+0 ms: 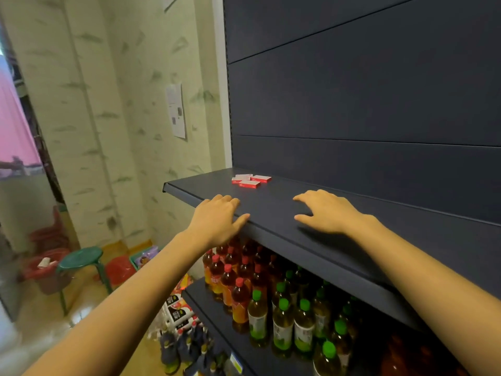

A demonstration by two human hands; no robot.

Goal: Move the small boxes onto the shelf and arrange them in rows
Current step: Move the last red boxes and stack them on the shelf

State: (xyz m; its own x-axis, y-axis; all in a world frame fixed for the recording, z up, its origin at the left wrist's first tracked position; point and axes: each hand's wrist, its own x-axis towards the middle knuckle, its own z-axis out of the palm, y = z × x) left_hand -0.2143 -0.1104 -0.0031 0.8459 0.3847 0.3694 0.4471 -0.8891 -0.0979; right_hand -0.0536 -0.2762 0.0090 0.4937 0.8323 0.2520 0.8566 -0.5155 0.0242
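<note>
A dark blue shop shelf (195, 185) stands against bamboo-patterned wallpaper, with red-capped bottles (233, 283) and green-capped bottles (284, 316) on the tier below. The small red-and-white boxes (251, 181) lie in a loose, skewed cluster near the shelf's back left corner, touching one another and not yet squared up.

The left hand (217, 218) rests at the shelf's front edge, fingers loosely bent and holding nothing. The right hand (328, 213) lies spread on the shelf, fingers open and also empty, well short of the boxes.

The step in hand looks like arranging. Both hands should reach back to the cluster, turn each box the same way, then slide them flat along the shelf into a straight line parallel to the back edge, sides touching. Sliding beats lifting here, since such light boxes would scatter easily.
</note>
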